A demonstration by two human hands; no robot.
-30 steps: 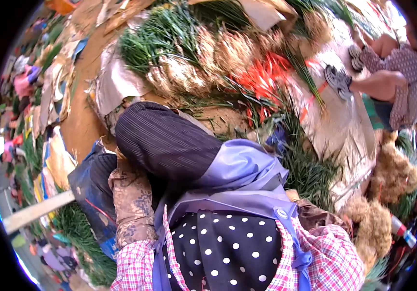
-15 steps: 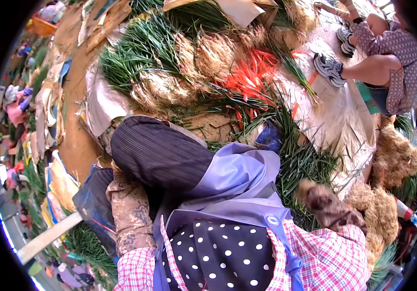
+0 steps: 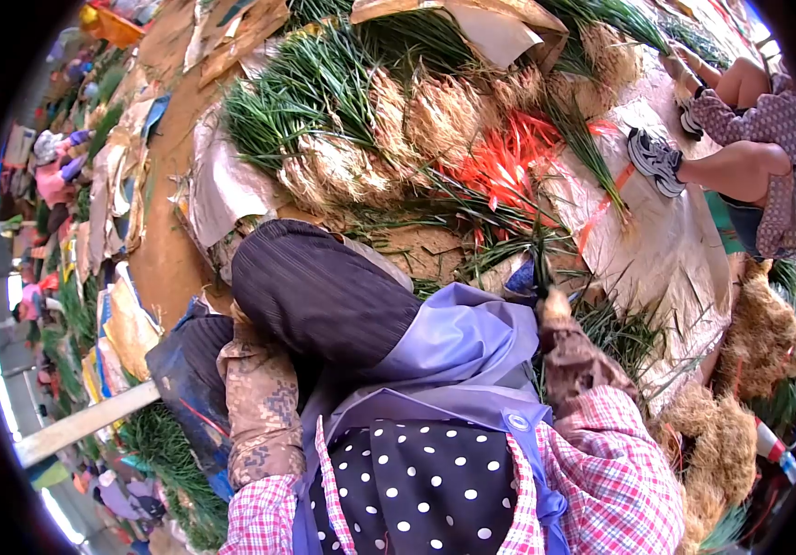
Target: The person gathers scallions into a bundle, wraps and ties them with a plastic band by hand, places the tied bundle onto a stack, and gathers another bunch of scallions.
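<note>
My right hand, below a brown sleeve, is beside my lap, closed around a few long green onion-like stalks that point away from me. Loose green leaves lie under and to the right of it. My left forearm, in a camouflage sleeve, reaches down beside my bent knee. The left hand's fingers are hidden there. Ahead lie bundles of green leaves with pale tan roots. Bright red plastic strips are heaped against them.
A seated person in sneakers is at the upper right, hands near green stalks. Root bundles lie by my right elbow. A pale sheet covers ground at right. A wooden bar is at left, with other people beyond.
My right hand has moved forward and left, from over the loose leaves to beside my lap, and now has stalks in it. The view has shifted slightly. My left arm stays by the knee.
</note>
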